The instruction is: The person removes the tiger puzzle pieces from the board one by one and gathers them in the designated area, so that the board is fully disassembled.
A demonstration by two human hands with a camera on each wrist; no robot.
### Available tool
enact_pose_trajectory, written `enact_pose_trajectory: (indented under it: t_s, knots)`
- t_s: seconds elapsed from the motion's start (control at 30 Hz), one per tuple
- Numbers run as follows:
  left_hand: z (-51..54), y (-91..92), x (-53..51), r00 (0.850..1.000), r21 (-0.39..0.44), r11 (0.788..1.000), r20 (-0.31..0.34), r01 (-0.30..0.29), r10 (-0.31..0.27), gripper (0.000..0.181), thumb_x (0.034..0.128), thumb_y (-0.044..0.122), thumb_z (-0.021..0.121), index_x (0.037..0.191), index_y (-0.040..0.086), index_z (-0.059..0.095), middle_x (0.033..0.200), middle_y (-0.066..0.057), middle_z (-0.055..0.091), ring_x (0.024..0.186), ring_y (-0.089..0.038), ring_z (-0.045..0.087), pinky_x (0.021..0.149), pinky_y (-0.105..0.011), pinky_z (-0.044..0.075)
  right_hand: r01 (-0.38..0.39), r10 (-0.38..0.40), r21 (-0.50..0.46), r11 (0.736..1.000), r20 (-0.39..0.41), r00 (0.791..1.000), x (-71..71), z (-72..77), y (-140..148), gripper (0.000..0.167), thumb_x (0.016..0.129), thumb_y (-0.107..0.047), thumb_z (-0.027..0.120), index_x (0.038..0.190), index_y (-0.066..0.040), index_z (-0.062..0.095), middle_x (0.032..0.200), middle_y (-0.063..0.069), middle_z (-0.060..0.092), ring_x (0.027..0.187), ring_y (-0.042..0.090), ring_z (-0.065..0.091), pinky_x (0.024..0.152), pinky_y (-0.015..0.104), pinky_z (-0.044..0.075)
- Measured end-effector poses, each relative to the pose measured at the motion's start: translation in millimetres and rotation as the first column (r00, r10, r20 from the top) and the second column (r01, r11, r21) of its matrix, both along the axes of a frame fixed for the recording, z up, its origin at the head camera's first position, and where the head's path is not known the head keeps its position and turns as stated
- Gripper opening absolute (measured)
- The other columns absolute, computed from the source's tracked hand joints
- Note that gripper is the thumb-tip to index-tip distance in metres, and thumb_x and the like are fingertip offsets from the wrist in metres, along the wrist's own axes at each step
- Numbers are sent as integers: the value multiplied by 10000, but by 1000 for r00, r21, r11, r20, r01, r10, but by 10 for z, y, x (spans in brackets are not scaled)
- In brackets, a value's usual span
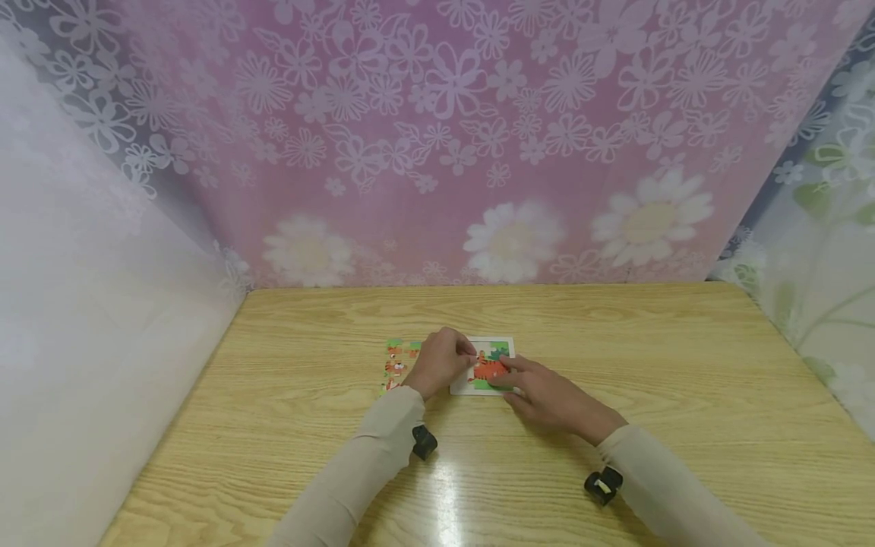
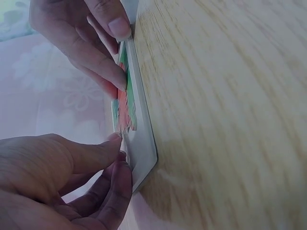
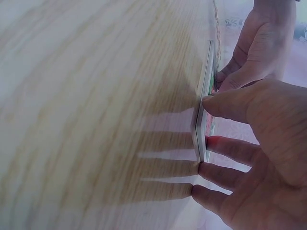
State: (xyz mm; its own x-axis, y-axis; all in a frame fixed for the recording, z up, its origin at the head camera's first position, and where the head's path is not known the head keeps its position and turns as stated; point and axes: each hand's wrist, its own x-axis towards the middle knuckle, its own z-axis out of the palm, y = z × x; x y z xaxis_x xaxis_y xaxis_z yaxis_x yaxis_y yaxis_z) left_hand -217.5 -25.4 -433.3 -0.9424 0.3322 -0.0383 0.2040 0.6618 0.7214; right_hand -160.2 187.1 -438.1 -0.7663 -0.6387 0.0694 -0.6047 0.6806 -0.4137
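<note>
Tabletop [image 1: 273, 418]: puzzle [image 1: 487, 370] seemingly under right fingers [image 1: 517, 363]

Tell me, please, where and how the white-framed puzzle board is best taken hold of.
Probably pinch the puzzle board by its white rim from the right, thumb on the near edge, fingers on the far: it lies flat, and the left hand is over its left side.

No lettering, label, brand, number or sign is legible in any view.

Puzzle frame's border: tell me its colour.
The border is white, showing best in the head view.
</note>
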Motion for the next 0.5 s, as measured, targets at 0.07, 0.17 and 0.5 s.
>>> enact_pose_trajectory:
  t_s: [0.07, 0.17, 0.5]
  knots:
    - [-3, -3, 2, 1000, 9, 1000, -1, -1, 1, 61, 939, 93, 740, 928, 60, 789, 841, -5, 715, 720, -102, 628, 654, -282, 531, 2, -2, 0, 1000, 2, 1000, 0, -2, -1, 295, 986, -59, 652, 1275, -21, 696, 1437, 329, 485, 1328, 479, 474, 1037, 588, 432]
    - [-7, -7, 1, 1000, 26, 1000, -4, -2, 2, 62, 939, 100, 742, 925, 61, 788, 833, -3, 712, 712, -102, 629, 651, -282, 534, -1, 2, 3, 1000, -9, 1000, 2, 7, -4, 296, 987, -57, 650, 1278, -26, 696, 1434, 325, 491, 1324, 482, 477, 1031, 591, 435]
    - [-8, 0, 15, 999, 90, 996, 24, -28, 26, 65, 938, 121, 749, 908, 69, 771, 811, -2, 696, 709, -113, 633, 650, -290, 538, -5, 5, 4, 1000, -22, 1000, 4, 15, 0, 294, 983, -39, 646, 1272, -26, 699, 1418, 329, 505, 1319, 490, 481, 1021, 594, 442]
